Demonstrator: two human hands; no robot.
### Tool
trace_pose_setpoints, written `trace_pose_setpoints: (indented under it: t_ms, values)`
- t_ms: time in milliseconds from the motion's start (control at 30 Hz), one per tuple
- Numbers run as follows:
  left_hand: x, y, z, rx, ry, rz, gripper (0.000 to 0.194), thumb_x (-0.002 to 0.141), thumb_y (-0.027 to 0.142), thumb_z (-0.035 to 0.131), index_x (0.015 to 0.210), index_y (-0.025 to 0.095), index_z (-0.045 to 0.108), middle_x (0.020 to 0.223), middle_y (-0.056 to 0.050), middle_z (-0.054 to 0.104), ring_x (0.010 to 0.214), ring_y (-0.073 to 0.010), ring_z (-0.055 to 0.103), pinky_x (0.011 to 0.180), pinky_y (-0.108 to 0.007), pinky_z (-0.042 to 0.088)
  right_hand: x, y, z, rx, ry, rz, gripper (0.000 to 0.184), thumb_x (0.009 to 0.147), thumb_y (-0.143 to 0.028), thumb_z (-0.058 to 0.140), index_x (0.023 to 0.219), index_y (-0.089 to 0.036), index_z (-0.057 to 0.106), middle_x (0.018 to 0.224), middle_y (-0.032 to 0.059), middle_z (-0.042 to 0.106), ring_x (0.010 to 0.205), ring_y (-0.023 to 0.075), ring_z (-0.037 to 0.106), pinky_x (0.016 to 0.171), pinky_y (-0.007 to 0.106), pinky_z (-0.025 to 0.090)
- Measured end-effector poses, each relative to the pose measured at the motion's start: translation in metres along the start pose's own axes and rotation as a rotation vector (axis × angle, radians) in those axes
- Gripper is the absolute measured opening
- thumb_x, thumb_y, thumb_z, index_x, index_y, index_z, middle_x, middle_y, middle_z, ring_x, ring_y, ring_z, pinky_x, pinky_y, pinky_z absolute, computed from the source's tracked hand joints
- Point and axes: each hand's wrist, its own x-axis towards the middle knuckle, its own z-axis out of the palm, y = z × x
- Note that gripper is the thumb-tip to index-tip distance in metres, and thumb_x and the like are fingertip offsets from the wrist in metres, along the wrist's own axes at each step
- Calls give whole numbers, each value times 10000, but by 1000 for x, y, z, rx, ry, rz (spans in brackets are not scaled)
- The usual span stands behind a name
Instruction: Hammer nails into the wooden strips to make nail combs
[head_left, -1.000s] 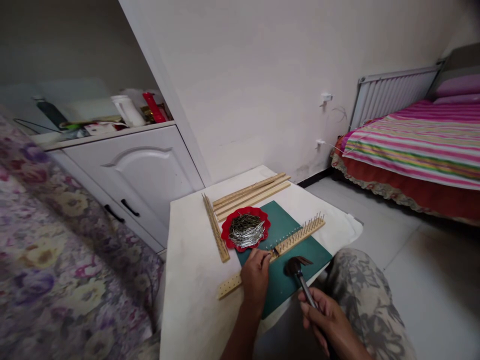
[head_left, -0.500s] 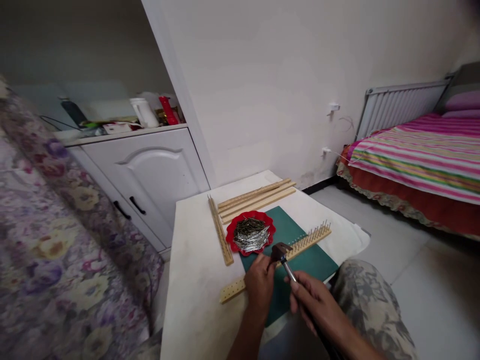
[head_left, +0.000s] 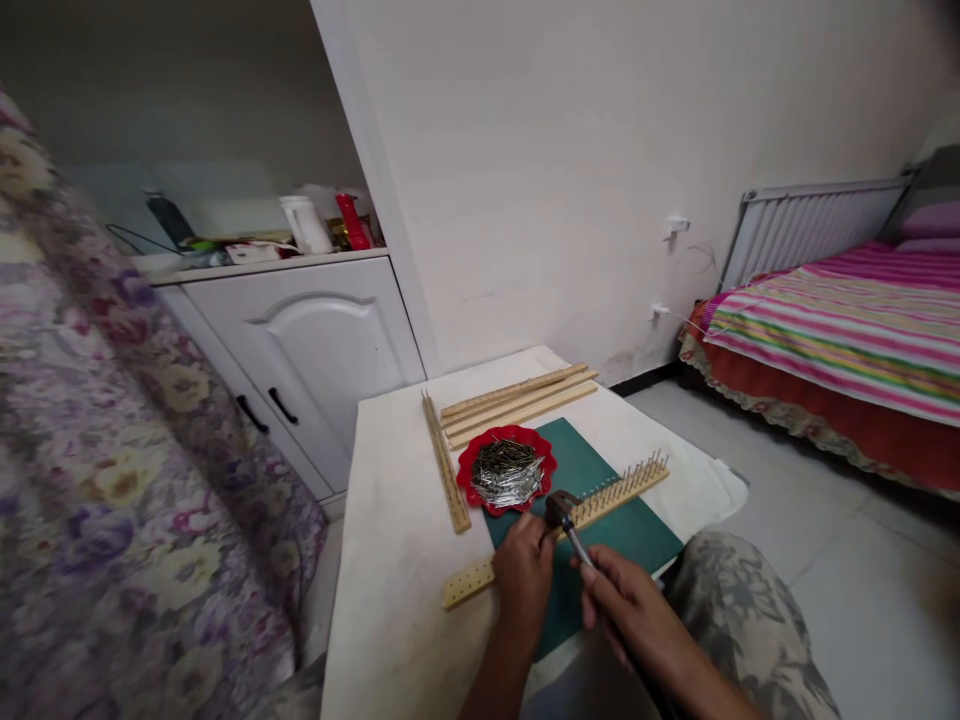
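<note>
My right hand [head_left: 619,600] is wrapped round the handle of a claw hammer [head_left: 576,540], whose dark head is just over a wooden strip [head_left: 469,582]. Along its right part the strip carries rows of upright nails; small holes show at its left end. Fingers pinched, my left hand [head_left: 525,560] rests at the strip right beside the hammer head; what the fingertips hold is hidden. Beneath the strip lies a dark green board [head_left: 570,450]. A red scalloped dish [head_left: 469,470] heaped with loose nails stands just beyond my left hand.
Several wooden strips [head_left: 525,400] lie along the table's far side, and another strip [head_left: 446,465] with nails at its far end lies left of the dish. The white table [head_left: 390,560] stands by a cabinet [head_left: 322,350]. My knee [head_left: 742,600] is at the right edge.
The whole view has shifted slightly, so everything sits a little further right. The hammer and both hands keep nearly the same place over the strip.
</note>
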Motion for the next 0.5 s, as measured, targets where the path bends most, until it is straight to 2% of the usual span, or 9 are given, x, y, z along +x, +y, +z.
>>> trace_pose_setpoints:
  t_ms: [233,500]
  values:
    - [-1,-1,1,-45,10,5,186,828,213,463,813,215,649,843,4,620,804,-132,574,694,-225,378,-17,15,-5,86,34,22,316,872,-499,426,946,-195,468,538,-87,537,269,22,341,269,130,186]
    - [-3,-1,-4,-88,5,5,179,806,195,472,804,208,651,818,-3,596,780,-136,570,694,-233,396,-32,49,-5,98,-6,143,437,765,-631,473,750,-195,488,449,-85,475,315,39,286,328,176,134]
